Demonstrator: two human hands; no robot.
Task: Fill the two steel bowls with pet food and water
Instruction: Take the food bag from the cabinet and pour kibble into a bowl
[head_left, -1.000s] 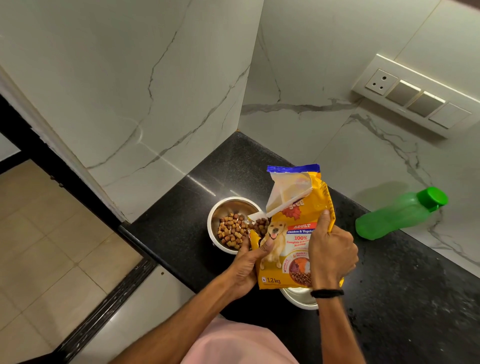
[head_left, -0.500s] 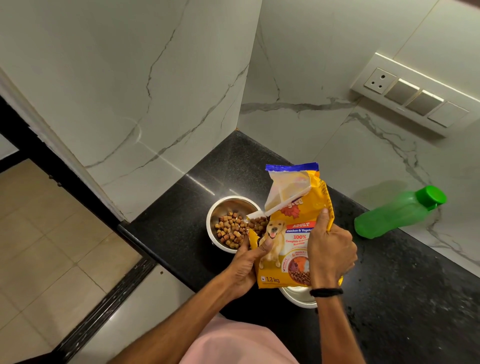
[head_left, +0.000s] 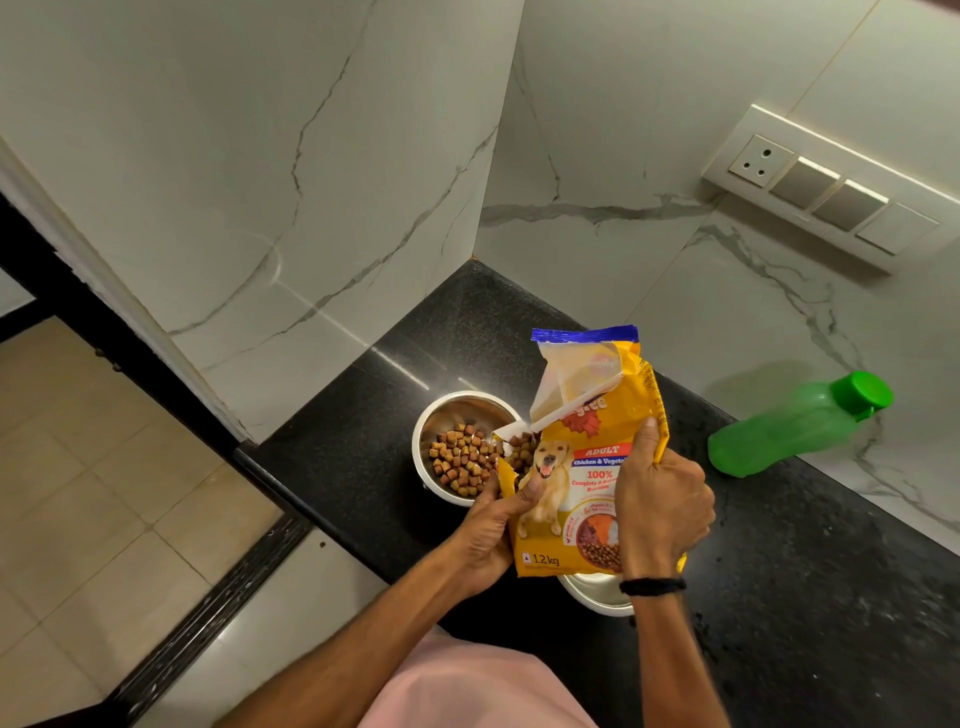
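Black stone bench (head_left: 831, 597) fills a corner between white marble walls. Both grips are clenched on the yellow food bag (head_left: 584, 415): the left grip (head_left: 493, 525) pinches its near-left edge and the right grip (head_left: 662, 509) wraps its right edge. The bag's long axis runs away from the grips. Its torn mouth opens just beyond the left grip, over the rim of the far bowl (head_left: 457, 410), which holds kibble (head_left: 462, 462). The second bowl (head_left: 592, 597) sits under the bag, by the right wrist, its contents hidden. The green bottle (head_left: 789, 431) lies on its side well off to the right of the right grip, so that side is likely nearer for the water.
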